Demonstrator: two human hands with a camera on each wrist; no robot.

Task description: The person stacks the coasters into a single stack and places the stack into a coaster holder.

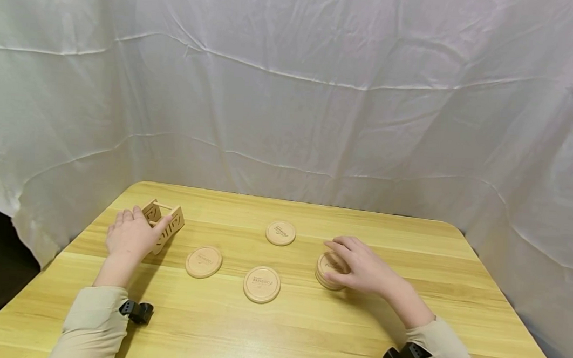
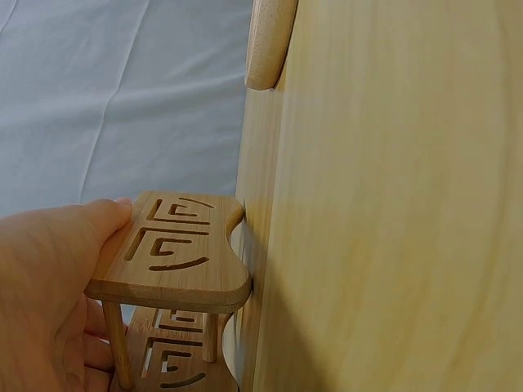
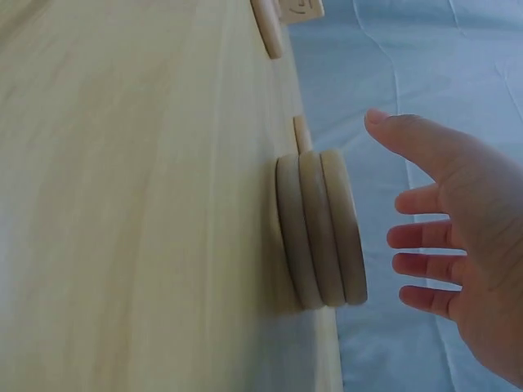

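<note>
At the table's left side stands a wooden coaster holder [image 1: 170, 231] with cut-out patterned side panels joined by rods. My left hand [image 1: 130, 234] grips it; in the left wrist view the thumb lies along the upper panel [image 2: 176, 245] and the fingers are partly hidden behind it. On the right, a stack of three round wooden coasters [image 3: 315, 233] sits on the table. My right hand [image 1: 362, 267] hovers just over this stack, fingers spread, with a gap between it and the top coaster in the right wrist view.
Three single coasters lie flat between the hands: one near the holder [image 1: 204, 262], one at the front middle [image 1: 261, 284] and one farther back [image 1: 281, 233]. White cloth [image 1: 289, 119] hangs around the back and sides of the wooden table [image 1: 201, 326].
</note>
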